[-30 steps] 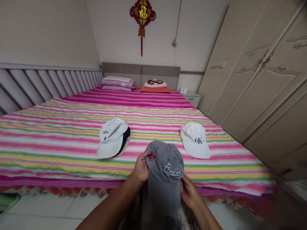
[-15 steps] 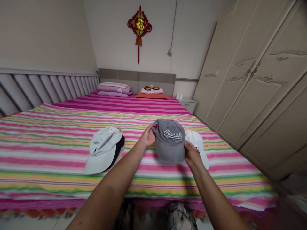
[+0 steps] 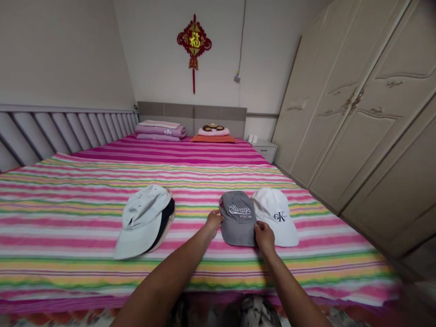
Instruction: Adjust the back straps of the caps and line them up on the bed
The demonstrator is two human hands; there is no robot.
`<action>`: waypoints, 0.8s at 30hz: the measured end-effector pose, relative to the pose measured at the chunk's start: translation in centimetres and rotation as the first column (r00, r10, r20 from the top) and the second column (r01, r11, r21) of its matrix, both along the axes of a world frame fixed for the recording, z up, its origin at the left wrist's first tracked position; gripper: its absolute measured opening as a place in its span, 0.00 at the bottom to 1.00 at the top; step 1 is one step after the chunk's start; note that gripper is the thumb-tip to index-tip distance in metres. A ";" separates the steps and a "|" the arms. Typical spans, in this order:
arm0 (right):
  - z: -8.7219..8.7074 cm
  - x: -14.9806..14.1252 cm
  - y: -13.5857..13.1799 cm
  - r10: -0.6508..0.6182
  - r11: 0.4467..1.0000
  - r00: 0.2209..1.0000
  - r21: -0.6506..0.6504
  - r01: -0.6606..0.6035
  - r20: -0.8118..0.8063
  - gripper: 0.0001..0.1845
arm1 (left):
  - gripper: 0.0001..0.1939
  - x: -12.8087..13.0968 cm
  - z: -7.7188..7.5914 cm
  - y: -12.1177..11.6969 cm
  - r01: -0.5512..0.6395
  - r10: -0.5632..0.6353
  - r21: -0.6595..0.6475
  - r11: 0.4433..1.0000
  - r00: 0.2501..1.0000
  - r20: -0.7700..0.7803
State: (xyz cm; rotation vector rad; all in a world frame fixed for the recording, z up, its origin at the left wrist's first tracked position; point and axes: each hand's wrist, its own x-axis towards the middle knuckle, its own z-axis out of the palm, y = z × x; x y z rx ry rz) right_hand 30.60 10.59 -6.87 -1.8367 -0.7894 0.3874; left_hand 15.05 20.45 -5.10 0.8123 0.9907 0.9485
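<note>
A grey cap [image 3: 237, 217] with white lettering rests on the striped bedspread [image 3: 85, 200], right beside a white cap [image 3: 276, 217] with a dark logo. My left hand [image 3: 214, 221] grips the grey cap's left side. My right hand [image 3: 264, 236] pinches the right corner of its brim. Both arms reach forward over the bed's near edge. To the left lies a stack of caps [image 3: 146, 220], a pale one on top of a dark one.
Folded purple bedding [image 3: 161, 130] and a pink cushion [image 3: 213, 131] lie at the headboard. A tall cream wardrobe [image 3: 361, 113] lines the right wall. A small nightstand [image 3: 264, 148] stands by it. A slatted radiator cover [image 3: 61, 131] runs along the left wall.
Both hands carried the grey cap from in front of my body out over the bed and lowered it onto the bedspread beside the white cap.
</note>
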 end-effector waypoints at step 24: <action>-1.0 -5.6 -4.3 0.230 0.973 0.835 -0.093 -0.212 0.500 0.31 | 0.21 -5.3 -1.5 -6.1 -0.076 0.075 0.207 0.975 0.997 0.013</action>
